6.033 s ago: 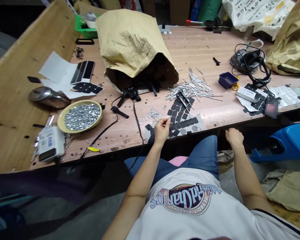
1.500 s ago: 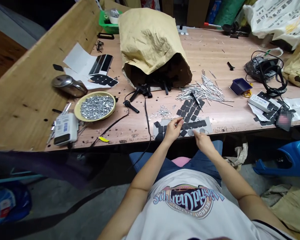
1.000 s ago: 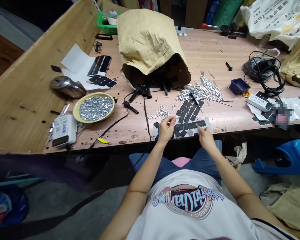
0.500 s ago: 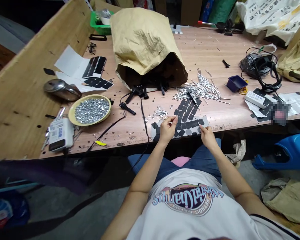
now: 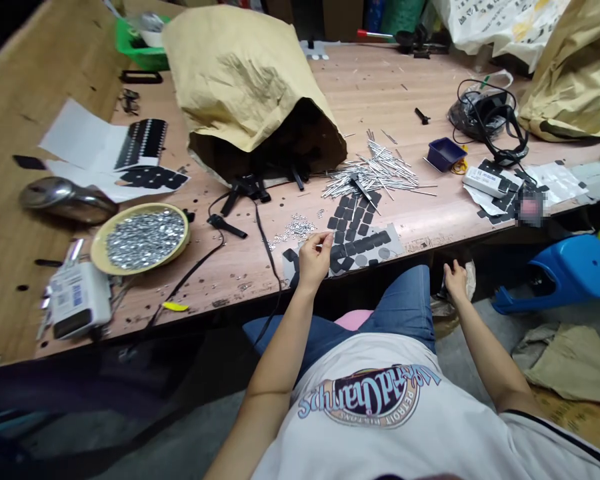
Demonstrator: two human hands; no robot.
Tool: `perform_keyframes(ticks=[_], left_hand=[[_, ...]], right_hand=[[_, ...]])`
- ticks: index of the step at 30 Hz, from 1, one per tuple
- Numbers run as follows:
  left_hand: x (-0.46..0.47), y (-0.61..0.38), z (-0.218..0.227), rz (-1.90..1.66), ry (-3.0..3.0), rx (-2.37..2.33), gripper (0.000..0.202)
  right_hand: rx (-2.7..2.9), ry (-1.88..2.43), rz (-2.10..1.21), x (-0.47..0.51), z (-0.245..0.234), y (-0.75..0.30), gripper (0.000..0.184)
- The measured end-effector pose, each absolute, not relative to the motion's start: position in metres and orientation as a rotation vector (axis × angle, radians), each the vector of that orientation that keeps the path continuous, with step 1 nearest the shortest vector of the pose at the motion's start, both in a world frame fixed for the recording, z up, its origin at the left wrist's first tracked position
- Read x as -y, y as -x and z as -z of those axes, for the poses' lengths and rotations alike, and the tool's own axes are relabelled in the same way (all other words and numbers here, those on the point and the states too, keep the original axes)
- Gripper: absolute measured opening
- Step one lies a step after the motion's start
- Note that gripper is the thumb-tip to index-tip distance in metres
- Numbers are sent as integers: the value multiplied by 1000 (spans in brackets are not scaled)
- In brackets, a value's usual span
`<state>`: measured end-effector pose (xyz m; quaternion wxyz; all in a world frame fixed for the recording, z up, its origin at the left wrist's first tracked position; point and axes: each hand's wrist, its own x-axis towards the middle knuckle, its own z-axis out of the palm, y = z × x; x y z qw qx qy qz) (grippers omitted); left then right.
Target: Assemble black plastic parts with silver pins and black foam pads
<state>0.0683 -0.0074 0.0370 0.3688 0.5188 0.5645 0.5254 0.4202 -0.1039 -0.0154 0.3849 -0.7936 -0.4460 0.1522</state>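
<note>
Left grip (image 5: 314,263) is together, right grip (image 5: 455,280) apart, gray sheet (image 5: 396,241) lengthwise along table edge (image 5: 427,243).

The sheet (image 5: 396,240), grey and flat, lay under the left hand (image 5: 315,261) and showed on both sides of it. Its pads (image 5: 365,245), black squares with rounded corners, ran in a slanting row to the right of that hand, a few turned askew on its near side; others lay left of the hand, partly covered. Two round grey circles (image 5: 361,261) showed right of it. More pads lay just beyond the hand, in rows leading away. Whether its pinched fingertips held one could not be told. Beside the right hand (image 5: 455,279) was a pale, crumpled sack (image 5: 471,280), partly hidden.
</note>
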Motion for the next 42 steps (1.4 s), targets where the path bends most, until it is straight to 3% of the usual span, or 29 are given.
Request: perform_keyframes(ticks=[5, 10, 15, 20, 24, 32, 37, 42], left_hand=[[-13, -43, -37, -1319, -1329, -1793, 15], [-46, -36, -32, -1191, -1397, -1889, 11], [-67, -34, -33, -1131, -1478, -1913, 12], [-75, -31, -32, -1025, -1643, -1871, 14], [-90, -52, -30, -858, -1763, -1787, 14], [-120, -80, -22, -662, -1828, -1848, 9], [-107, -81, -30, -959, -1595, -1780, 16], [-67, -82, -38, -1283, -928, -1293, 10]], right_hand=[[1288, 1802, 64, 61, -4, -390, 37], [1666, 1563, 47, -19, -16, -316, 23], [2584, 1357, 259, -111, -35, -291, 30], [3240, 626, 248, -160, -50, -313, 24], [3235, 449, 198, -171, -58, -323, 23], [3058, 811, 285, -131, -78, -310, 48], [2697, 1286, -17, -81, -72, -290, 41], [2273, 1309, -378, -38, -61, -255, 32]])
